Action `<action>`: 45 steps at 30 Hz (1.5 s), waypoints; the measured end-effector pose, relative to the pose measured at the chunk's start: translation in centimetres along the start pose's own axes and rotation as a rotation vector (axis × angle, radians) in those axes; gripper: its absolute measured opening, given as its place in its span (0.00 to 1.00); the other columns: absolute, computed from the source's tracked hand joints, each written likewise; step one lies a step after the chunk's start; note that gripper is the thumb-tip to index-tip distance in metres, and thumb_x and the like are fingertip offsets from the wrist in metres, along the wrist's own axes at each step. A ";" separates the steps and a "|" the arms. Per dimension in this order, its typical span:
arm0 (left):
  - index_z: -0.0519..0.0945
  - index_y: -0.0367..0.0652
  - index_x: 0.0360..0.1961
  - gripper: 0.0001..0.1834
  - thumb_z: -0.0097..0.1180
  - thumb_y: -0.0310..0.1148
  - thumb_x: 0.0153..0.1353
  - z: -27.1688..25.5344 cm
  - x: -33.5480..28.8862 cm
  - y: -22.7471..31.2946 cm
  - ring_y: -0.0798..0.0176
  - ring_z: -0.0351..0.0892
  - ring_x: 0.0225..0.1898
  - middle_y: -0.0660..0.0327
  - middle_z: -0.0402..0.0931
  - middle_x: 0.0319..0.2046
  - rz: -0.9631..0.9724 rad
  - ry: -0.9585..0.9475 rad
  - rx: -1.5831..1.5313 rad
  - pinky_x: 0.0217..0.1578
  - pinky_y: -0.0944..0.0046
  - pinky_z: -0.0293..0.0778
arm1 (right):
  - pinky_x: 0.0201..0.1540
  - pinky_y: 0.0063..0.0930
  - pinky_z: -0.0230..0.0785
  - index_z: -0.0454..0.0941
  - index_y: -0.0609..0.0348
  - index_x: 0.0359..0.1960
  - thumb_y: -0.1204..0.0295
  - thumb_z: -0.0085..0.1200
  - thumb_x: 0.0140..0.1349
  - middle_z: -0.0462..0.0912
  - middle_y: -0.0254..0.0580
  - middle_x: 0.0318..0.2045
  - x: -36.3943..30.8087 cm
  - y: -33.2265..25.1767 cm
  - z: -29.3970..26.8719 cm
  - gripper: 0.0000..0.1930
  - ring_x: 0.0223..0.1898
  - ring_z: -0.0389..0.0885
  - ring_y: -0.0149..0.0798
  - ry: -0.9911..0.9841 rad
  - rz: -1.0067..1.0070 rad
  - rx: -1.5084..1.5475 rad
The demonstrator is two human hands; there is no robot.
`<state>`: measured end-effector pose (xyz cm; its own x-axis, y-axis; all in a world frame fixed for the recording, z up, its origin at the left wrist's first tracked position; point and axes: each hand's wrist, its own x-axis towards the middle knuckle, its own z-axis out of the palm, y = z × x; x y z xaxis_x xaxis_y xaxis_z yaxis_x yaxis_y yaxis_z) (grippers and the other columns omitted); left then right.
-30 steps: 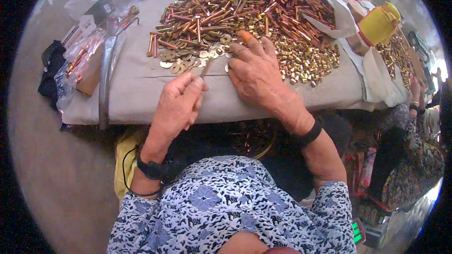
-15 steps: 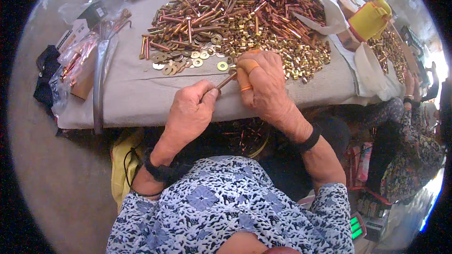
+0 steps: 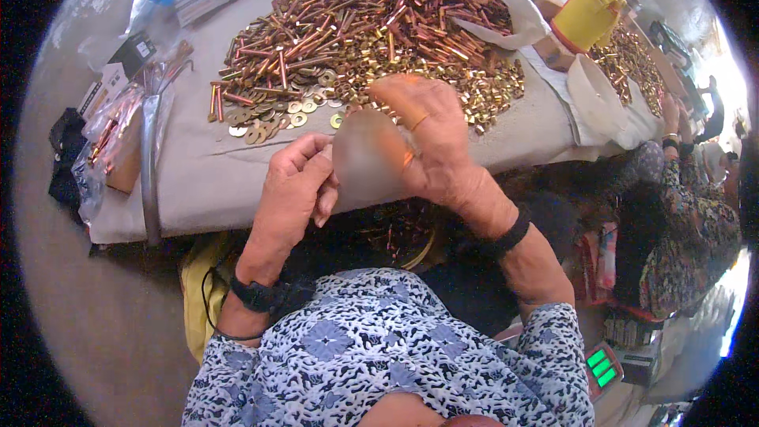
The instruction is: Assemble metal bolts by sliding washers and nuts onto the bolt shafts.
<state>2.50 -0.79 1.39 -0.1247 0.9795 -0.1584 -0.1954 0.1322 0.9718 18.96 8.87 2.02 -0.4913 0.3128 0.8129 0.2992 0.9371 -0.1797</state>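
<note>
My left hand (image 3: 294,186) is over the table's front edge, thumb and fingers pinched together. What it holds, if anything, is lost at a blurred patch between the hands. To its right, my right hand (image 3: 435,130) has orange bands on its fingers and arches over that patch, its fingertips hidden. Just beyond the hands lie flat washers (image 3: 298,119), with a single washer (image 3: 337,120) nearest the fingers. Short brass-coloured sleeves (image 3: 494,95) spread behind and right of my right hand. Long reddish-gold bolts (image 3: 316,24) are heaped farther back.
A curved metal bar (image 3: 150,166) crosses the table's left edge beside plastic bags with bolts (image 3: 103,138). A yellow jug-like container (image 3: 587,14) stands at the far right near white sheeting (image 3: 597,95). Another person's hands (image 3: 672,119) show at the right edge.
Half a second ago a bolt was visible between my hands; now a blur covers that spot. My hands are farther apart, and the whole view has shifted a little.
</note>
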 end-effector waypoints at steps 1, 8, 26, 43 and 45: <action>0.72 0.38 0.34 0.10 0.43 0.33 0.63 0.1 0.1 0.1 0.78 0.58 0.07 0.67 0.66 0.17 0.003 -0.014 0.010 0.06 0.77 0.52 | 0.45 0.39 0.63 0.74 0.58 0.39 0.72 0.59 0.44 0.77 0.45 0.38 0.0 0.8 -0.3 0.18 0.42 0.74 0.48 0.059 0.060 -0.080; 0.72 0.39 0.33 0.09 0.43 0.34 0.62 0.7 0.8 0.7 0.78 0.56 0.07 0.69 0.63 0.14 -0.015 -0.059 0.159 0.05 0.76 0.50 | 0.38 0.43 0.63 0.77 0.57 0.27 0.71 0.52 0.48 0.79 0.44 0.30 -1.4 11.1 -4.8 0.06 0.36 0.75 0.48 0.026 0.241 -0.851; 0.73 0.38 0.34 0.09 0.45 0.33 0.61 0.7 0.6 0.3 0.78 0.58 0.08 0.70 0.64 0.14 -0.025 -0.096 0.176 0.07 0.76 0.51 | 0.40 0.41 0.61 0.78 0.54 0.27 0.72 0.53 0.47 0.79 0.43 0.27 -1.6 11.7 -4.4 0.05 0.36 0.75 0.46 -0.016 0.419 -0.612; 0.74 0.34 0.28 0.09 0.48 0.30 0.57 0.6 1.1 -1.8 0.71 0.63 0.17 0.59 0.66 0.14 0.246 0.035 0.534 0.20 0.67 0.62 | 0.32 0.36 0.70 0.75 0.56 0.36 0.78 0.50 0.48 0.78 0.45 0.34 -1.4 2.3 -3.5 0.12 0.33 0.77 0.49 -0.251 -0.006 0.024; 0.75 0.34 0.29 0.08 0.49 0.30 0.56 0.5 1.1 -2.0 0.68 0.64 0.18 0.56 0.67 0.15 0.234 0.052 0.562 0.22 0.65 0.63 | 0.33 0.36 0.71 0.74 0.57 0.37 0.79 0.50 0.48 0.77 0.46 0.35 -1.8 2.2 -3.4 0.12 0.33 0.77 0.50 -0.241 0.000 0.081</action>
<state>3.27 0.14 -0.62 -0.1526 0.9853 0.0763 0.3847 -0.0119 0.9230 23.27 9.89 2.07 -0.6749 0.3313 0.6593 0.2371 0.9435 -0.2314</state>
